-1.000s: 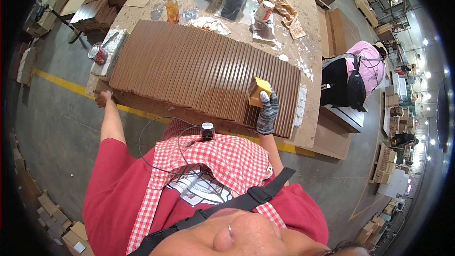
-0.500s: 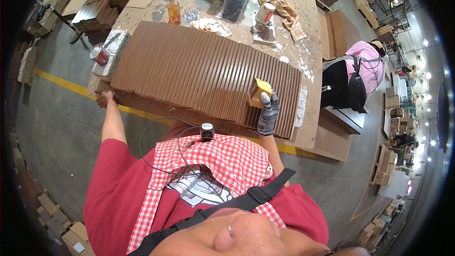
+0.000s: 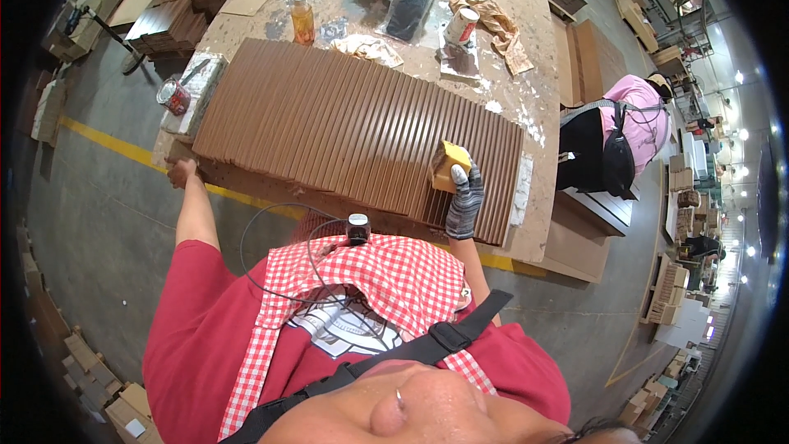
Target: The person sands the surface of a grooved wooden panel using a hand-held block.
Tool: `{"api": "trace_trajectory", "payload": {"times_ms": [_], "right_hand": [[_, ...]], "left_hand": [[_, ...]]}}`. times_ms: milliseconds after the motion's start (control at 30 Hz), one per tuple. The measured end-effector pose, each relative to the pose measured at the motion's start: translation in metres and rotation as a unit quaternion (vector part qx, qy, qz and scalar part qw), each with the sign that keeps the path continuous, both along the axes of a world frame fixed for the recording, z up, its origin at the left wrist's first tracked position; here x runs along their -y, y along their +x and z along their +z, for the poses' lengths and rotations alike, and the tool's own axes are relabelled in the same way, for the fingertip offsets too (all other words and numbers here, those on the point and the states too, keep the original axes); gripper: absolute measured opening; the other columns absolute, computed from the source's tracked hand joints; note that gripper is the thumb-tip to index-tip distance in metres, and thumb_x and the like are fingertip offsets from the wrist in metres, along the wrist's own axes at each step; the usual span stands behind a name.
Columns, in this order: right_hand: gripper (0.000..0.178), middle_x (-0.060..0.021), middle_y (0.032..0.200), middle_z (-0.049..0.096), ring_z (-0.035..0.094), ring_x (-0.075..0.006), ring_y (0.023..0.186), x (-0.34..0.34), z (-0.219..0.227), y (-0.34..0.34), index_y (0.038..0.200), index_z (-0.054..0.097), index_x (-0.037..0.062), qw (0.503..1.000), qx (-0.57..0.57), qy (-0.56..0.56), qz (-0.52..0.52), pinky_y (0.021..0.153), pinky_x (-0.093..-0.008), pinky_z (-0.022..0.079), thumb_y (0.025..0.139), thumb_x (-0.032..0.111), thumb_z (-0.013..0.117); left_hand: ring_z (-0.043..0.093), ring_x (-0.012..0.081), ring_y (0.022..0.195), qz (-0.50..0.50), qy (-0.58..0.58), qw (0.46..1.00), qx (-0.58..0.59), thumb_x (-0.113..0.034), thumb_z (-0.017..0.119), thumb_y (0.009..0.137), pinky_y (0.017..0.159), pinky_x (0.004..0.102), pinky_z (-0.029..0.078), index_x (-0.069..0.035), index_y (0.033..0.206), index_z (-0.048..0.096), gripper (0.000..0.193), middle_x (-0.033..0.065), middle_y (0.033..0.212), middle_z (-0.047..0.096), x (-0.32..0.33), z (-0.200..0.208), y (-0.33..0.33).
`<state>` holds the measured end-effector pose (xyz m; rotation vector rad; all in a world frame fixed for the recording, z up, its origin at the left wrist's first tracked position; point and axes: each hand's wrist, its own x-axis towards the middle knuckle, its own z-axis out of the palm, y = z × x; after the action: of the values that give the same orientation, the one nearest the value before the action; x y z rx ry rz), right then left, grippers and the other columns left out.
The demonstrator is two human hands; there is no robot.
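Note:
A wide row of brown slats (image 3: 329, 123), packed side by side with narrow grooves between them, lies across the near side of the worktable. My right hand (image 3: 466, 204), in a grey striped glove, is closed around a yellow sponge block (image 3: 451, 168) with a brown-stained side. It is over the right part of the slats; whether the sponge presses on them is hard to see. At the near left corner, my bare left hand (image 3: 182, 172) has its fingers curled at the table edge, partly hidden.
A red-labelled can (image 3: 173, 97) stands on a pale block (image 3: 202, 82) left of the slats. Behind them are an amber bottle (image 3: 302, 20), a white can (image 3: 462, 26) and crumpled brown paper (image 3: 503, 37). A person in pink (image 3: 637, 115) bends beyond the table's right side.
The yellow sponge and my right hand have shifted only very slightly over the slats. My left hand stays at the table corner.

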<state>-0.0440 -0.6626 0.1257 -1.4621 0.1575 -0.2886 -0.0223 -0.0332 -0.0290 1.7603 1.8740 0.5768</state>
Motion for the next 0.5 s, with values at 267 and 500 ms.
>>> {"api": "trace_trajectory", "payload": {"times_ms": [267,500], "right_hand": [[0.043,-0.0080,0.109,0.059,0.056,-0.0169,0.096,0.000,0.002,-0.002,0.123,0.054,0.0031,1.000,-0.002,-0.010,-0.001,0.083,-0.0299,0.047,0.087,0.026,0.062],[0.042,-0.0077,0.110,0.059,0.056,-0.0162,0.097,-0.002,0.005,-0.003,0.122,0.055,0.0034,1.000,-0.007,-0.007,0.008,0.085,-0.0298,0.046,0.087,0.025,0.063]], "left_hand": [[0.044,0.0443,0.112,0.008,0.013,1.000,0.016,-0.053,0.026,0.093,0.096,0.0496,0.036,0.015,0.112,0.046,0.073,0.0329,0.116,0.048,0.008,0.009,0.002],[0.045,0.0439,0.111,0.004,0.024,1.000,-0.008,-0.051,0.024,0.093,0.097,0.0488,0.033,0.016,0.110,0.046,0.072,0.0330,0.114,0.049,-0.008,-0.007,-0.003]]}}
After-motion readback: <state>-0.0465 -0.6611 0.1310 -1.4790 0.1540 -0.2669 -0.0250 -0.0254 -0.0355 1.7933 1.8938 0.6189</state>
